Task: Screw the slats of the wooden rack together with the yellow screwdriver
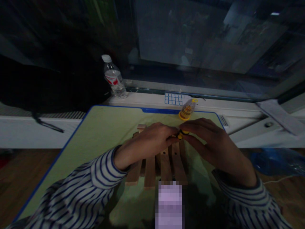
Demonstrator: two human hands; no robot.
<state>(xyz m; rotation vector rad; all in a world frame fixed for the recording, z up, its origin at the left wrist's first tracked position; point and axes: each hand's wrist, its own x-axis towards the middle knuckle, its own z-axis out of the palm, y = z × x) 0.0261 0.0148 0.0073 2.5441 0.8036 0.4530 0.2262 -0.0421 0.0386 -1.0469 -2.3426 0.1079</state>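
Observation:
My left hand [153, 136] reaches in above several wooden slats, its fingers closed in a pinch. Opposite it, my right hand [212, 140] has thumb and fingers closed on a small yellow and black piece [183, 132]. Both sets of fingertips meet at this piece and hide much of it, so its kind is unclear. Below the hands lie the wooden slats [149, 171], side by side and partly covered by my left hand and wrist. Two of them show a dark round hole. A short wooden block [141, 126] sticks out behind my left hand.
The light green table [107, 124] has a blue rim. At its far edge stands a clear container with a yellow base [187, 111]. On the sill behind are a water bottle [114, 78] and a blue-gridded sheet [175, 99]. A large blue plastic bottle [274, 160] lies at the right.

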